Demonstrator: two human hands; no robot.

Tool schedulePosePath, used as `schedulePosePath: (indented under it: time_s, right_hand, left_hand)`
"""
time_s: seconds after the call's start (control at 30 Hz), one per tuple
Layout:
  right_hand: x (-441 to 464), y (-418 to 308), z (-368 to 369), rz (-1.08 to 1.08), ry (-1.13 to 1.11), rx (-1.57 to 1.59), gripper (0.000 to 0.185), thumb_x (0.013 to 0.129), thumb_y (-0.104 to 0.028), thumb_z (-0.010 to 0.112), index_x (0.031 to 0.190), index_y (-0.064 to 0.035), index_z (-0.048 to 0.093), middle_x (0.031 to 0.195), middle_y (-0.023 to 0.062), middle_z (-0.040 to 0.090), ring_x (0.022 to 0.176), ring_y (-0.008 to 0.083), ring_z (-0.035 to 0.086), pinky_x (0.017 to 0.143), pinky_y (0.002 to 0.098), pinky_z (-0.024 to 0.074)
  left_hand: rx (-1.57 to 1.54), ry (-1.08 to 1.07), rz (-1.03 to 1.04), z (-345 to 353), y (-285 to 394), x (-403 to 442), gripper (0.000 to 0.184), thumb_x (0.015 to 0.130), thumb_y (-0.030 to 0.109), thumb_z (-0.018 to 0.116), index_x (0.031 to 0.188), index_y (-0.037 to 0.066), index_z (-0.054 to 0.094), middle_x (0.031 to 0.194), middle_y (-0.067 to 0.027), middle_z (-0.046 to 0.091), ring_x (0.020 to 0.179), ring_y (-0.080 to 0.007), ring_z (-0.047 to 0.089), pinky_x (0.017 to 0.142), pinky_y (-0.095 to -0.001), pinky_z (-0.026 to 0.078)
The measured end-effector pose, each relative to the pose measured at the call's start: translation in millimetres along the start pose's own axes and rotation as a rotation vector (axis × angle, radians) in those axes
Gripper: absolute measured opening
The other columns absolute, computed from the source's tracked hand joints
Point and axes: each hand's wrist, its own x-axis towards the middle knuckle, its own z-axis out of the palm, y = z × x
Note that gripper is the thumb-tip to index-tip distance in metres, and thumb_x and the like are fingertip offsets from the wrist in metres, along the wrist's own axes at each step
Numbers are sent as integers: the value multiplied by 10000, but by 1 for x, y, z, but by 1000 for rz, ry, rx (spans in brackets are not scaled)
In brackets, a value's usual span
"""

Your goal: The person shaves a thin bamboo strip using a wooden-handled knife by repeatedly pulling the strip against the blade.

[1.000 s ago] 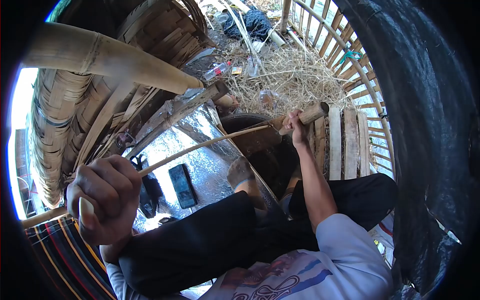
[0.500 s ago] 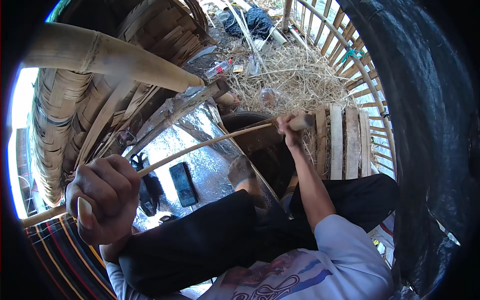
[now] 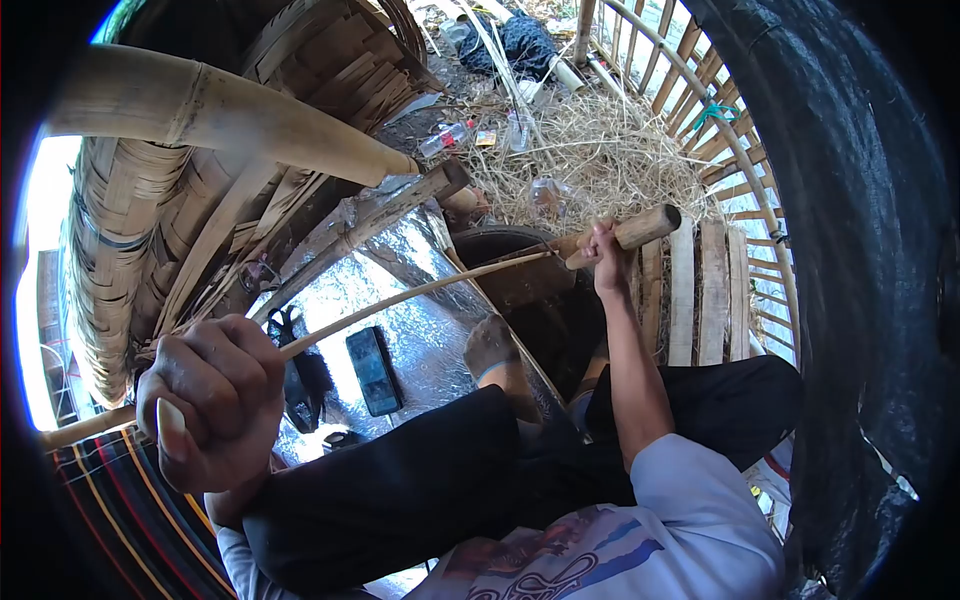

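Straw (image 3: 630, 155) litters the ground beyond the seated person, with a clear plastic bottle (image 3: 445, 139) at its left edge. Black sheeting (image 3: 850, 200) hangs close on the right, and a thick bamboo pole (image 3: 260, 120) juts in from the left, past woven basketwork (image 3: 125, 240).

From where I stand, 1 long, thin strip (image 3: 390, 301) slants across between the 2 hands, above a silvery sheet (image 3: 430, 345). The left hand (image 3: 215, 390) is raised and curled into a tight fist, with the strip's near end coming out of it. The right hand (image 3: 607, 260), farther off, has its fingers wrapped round a stout wooden handle (image 3: 648, 228); the strip's far end reaches just beside that hand, but I can't tell whether they touch.

Below the strip, a phone (image 3: 373, 370) lies on the silvery sheet near a dark bundle (image 3: 302, 385). 1 foot (image 3: 490, 347) rests by the sheet's edge. Striped cloth (image 3: 130, 520) lies at the lower left, beside the black trousers (image 3: 400, 500).
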Motion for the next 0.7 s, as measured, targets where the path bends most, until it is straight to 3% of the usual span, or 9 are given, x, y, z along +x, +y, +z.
schedulePosePath:
  time_s: [0.1, 0.13, 0.23, 0.3, 0.43, 0.53, 0.57, 0.63, 0.7]
  right_hand:
    - [-4, -10, 12, -142, -111, 106, 292, 788, -175, 653, 645, -111, 407, 544, -9, 425, 513, 74, 432, 485, 230, 340]
    - [-12, -1, 11, 5, -91, 119, 278, 769, -166, 668, 641, -94, 433, 555, -16, 439, 522, 74, 436, 500, 235, 358]
    - [-15, 19, 4, -184, -160, -459, 219, 743, -127, 701, 688, -89, 493, 580, -36, 475, 562, 71, 474, 530, 226, 379]
    - [-15, 11, 3, 78, -20, -133, 299, 745, -153, 723, 650, -92, 445, 577, -21, 474, 537, 83, 465, 533, 239, 389]
    - [-6, 12, -1, -22, -87, 113, 301, 742, -116, 708, 627, -94, 431, 612, -5, 488, 536, 90, 466, 541, 242, 400]
    - [-17, 28, -5, -233, -127, -545, 293, 750, -109, 697, 610, -99, 439, 595, 3, 492, 559, 86, 479, 548, 233, 395]
    - [-11, 18, 0, -244, -133, -540, 293, 750, -109, 697, 610, -99, 439, 595, 3, 492, 559, 86, 479, 548, 233, 395]
    - [-12, 5, 5, 49, 32, -70, 279, 758, -111, 689, 632, -102, 440, 579, 0, 474, 558, 78, 468, 543, 227, 389]
    - [-8, 1, 4, -52, -37, 137, 240, 775, -114, 668, 685, -101, 446, 566, -1, 451, 531, 73, 445, 544, 220, 395]
  left_hand:
    - [-17, -28, -1, -6, 0, -4, 471, 880, 191, 454, 482, 161, 205, 351, 45, 204, 277, -65, 123, 302, -223, 131]
    - [-17, -41, -16, -7, 0, -3, 462, 879, 197, 460, 491, 161, 213, 354, 45, 205, 277, -68, 119, 301, -223, 132]
    - [6, -31, -29, -5, 1, 0, 450, 874, 204, 469, 501, 159, 223, 357, 43, 206, 277, -71, 120, 302, -221, 133]
    - [49, -14, -25, -4, 2, -2, 438, 874, 208, 475, 514, 155, 230, 358, 43, 210, 277, -71, 123, 304, -220, 135]
    - [29, -57, -15, -9, 1, -6, 427, 875, 214, 478, 526, 145, 243, 357, 49, 210, 279, -68, 126, 309, -217, 146]
    - [-6, -48, -10, -7, 0, -1, 437, 874, 213, 477, 513, 149, 238, 356, 47, 209, 280, -67, 123, 314, -217, 144]
    - [25, -20, -1, -3, 1, -1, 447, 875, 214, 475, 508, 153, 227, 355, 46, 210, 279, -67, 122, 314, -219, 143]
    - [65, 17, -19, -3, 2, -5, 457, 875, 216, 473, 502, 157, 216, 353, 44, 212, 278, -67, 122, 314, -222, 142]
    - [20, -34, -22, -7, 1, -6, 474, 881, 219, 468, 498, 157, 197, 354, 43, 205, 278, -70, 124, 313, -225, 147]
